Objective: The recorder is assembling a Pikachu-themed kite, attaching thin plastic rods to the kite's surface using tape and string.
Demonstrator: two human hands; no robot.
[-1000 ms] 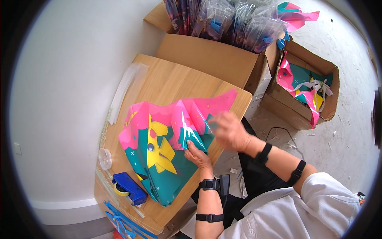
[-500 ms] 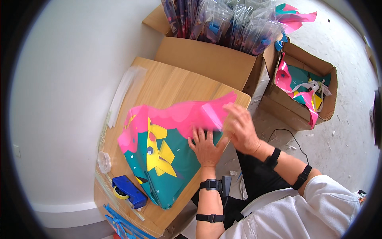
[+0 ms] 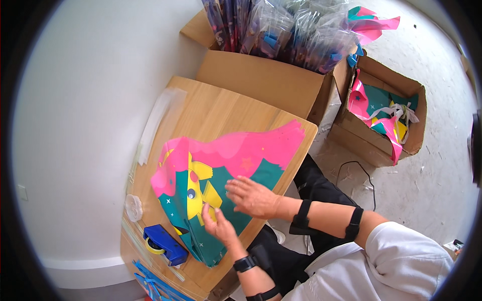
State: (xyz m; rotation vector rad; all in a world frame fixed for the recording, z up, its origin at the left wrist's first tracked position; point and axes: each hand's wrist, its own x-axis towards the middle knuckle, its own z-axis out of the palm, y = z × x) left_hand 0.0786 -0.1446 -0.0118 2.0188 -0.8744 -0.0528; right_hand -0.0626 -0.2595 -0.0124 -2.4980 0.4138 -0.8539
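Note:
A thin folded pink and teal sheet (image 3: pixel 266 175), printed with a yellow cartoon figure, lies on the wooden table (image 3: pixel 221 108). Its pink edge spreads toward the table's far right corner. My right hand (image 3: pixel 253 198) is held over the sheet's teal part with the fingers stretched out; whether it touches is hard to tell. Nearer the front edge, my left hand (image 3: pixel 221 229) has its thumb and fingers apart beside the yellow figure and grips nothing. To the left of the sheet stands a blue tape dispenser (image 3: pixel 168 246) with a yellowish roll.
Behind the table, a large cardboard box (image 3: pixel 261 70) holds several clear-wrapped bundles. A smaller carton (image 3: pixel 359 140) on the floor contains similar pink and teal sheets. White strips (image 3: pixel 153 128) and a tape roll (image 3: pixel 133 207) lie along the wall side. A black cable (image 3: pixel 372 180) crosses the floor.
My right hand has moved left from the sheet's right end onto its middle. My left hand has drawn back toward the front left. The raised pink flap at the right now lies flat.

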